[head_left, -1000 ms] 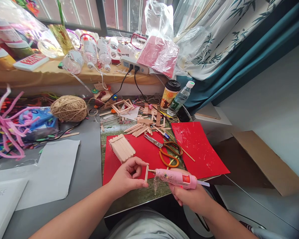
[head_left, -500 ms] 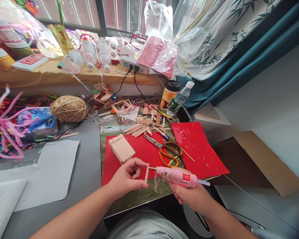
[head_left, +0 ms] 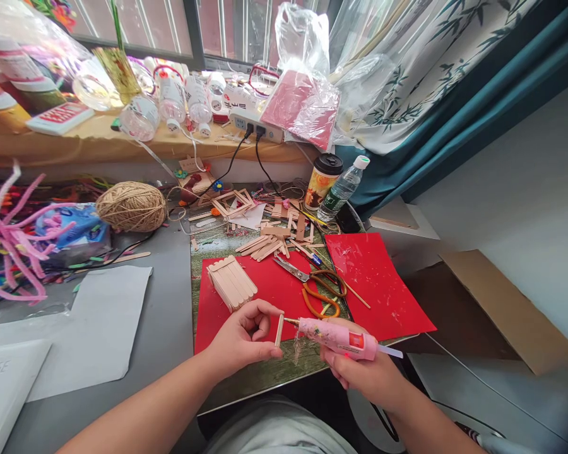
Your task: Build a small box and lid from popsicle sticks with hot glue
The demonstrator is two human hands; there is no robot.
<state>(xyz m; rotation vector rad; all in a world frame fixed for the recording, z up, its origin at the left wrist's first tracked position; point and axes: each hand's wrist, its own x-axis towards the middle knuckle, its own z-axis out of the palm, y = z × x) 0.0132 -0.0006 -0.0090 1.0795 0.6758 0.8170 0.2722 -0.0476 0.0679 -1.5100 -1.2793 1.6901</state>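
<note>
Between thumb and forefinger, my left hand (head_left: 246, 334) pinches a short piece of craft stick (head_left: 279, 330) held upright on end. My right hand (head_left: 360, 369) is wrapped round a pink hot glue gun (head_left: 338, 337) that points left. The metal nozzle is at or very close to the stick's upper end; I cannot tell if they touch. Thin glue strings dangle below the nozzle. Just beyond my left hand, a small box of craft sticks (head_left: 231, 282) rests on a red sheet (head_left: 279, 284). Scissors with orange handles (head_left: 322, 293) lie open behind the glue gun.
Loose craft sticks (head_left: 267, 243) are heaped toward the back. A paper cup (head_left: 319, 183) and a water bottle (head_left: 345, 187) stand at the back right. A second red sheet (head_left: 378, 284) lies right. A twine ball (head_left: 131, 207) and white paper (head_left: 118, 321) are left.
The glue gun has shifted very slightly right and down, its nozzle still by the stick's upper end. Both hands keep their grips.
</note>
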